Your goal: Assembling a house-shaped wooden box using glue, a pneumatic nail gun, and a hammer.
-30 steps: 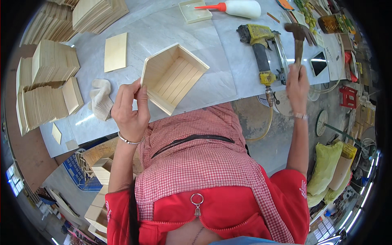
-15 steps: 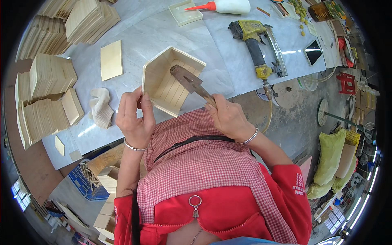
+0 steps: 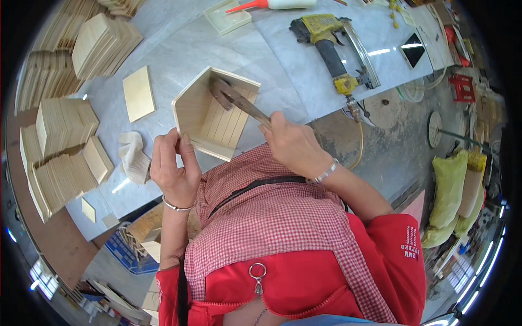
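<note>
My left hand (image 3: 175, 165) pinches the near left edge of a small house-shaped wooden box (image 3: 191, 111) between thumb and fingers. The box is tilted above the table's front edge, its open side toward me, with slatted boards showing inside. My right hand (image 3: 296, 145) is closed around the handle of a rusty hammer (image 3: 247, 106). The hammer's dark, curved head lies inside the box, near its back wall; whether it touches the wood I cannot tell.
Stacks of pentagonal wooden panels (image 3: 65, 125) fill the left of the table (image 3: 274, 70). Nearby lie a loose panel (image 3: 139, 93) and a white glove (image 3: 134, 156). A yellow nail gun (image 3: 329, 54) with an air hose rests at right, a phone (image 3: 412, 50) beyond it.
The hammer head has turned and moved deeper into the box. Both hands and the box have shifted slightly left in view, as the whole view has shifted.
</note>
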The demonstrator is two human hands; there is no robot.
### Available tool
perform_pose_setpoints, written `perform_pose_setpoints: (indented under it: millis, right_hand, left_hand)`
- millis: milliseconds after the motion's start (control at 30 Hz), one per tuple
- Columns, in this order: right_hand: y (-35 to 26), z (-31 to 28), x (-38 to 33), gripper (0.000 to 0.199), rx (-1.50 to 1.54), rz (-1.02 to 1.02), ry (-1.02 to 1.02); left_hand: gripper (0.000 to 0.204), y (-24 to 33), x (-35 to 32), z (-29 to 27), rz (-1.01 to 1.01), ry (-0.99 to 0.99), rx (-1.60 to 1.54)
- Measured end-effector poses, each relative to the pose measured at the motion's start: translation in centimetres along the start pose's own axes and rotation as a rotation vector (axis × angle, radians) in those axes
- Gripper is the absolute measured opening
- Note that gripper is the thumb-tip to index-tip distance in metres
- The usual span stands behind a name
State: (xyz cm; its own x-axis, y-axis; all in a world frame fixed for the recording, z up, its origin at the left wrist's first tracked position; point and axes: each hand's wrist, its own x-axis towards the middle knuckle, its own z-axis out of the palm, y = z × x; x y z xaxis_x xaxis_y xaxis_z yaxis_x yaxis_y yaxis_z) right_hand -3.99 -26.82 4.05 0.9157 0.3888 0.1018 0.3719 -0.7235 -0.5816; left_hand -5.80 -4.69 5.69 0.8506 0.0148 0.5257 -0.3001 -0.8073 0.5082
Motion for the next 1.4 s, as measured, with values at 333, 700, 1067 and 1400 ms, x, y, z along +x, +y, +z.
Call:
perform_pose_setpoints:
  millis: [333,700,1067,1400]
  right_hand:
    - [0.8,0.9,0.2,0.026,0.019,0.060,-0.012]
    - [1.7,-2.0,-1.5,0.027,0.018,0.097,-0.105]
    - [11.2,-13.2,0.3,0.024,-0.452,0.262,0.354]
    - [22.9,-14.8,5.8,0.036,-0.625,0.724,0.280]
  left_hand:
    - [0.011,0.3,0.6,-0.2,-0.002,-0.064,0.050]
    - [0.011,0.5,0.7,0.1,-0.021,-0.092,0.082]
    - [0.013,-4.0,3.9,-1.9,-0.593,-0.131,-0.430]
    - [0.027,-10.4,9.1,1.8,-0.923,-0.540,-0.577]
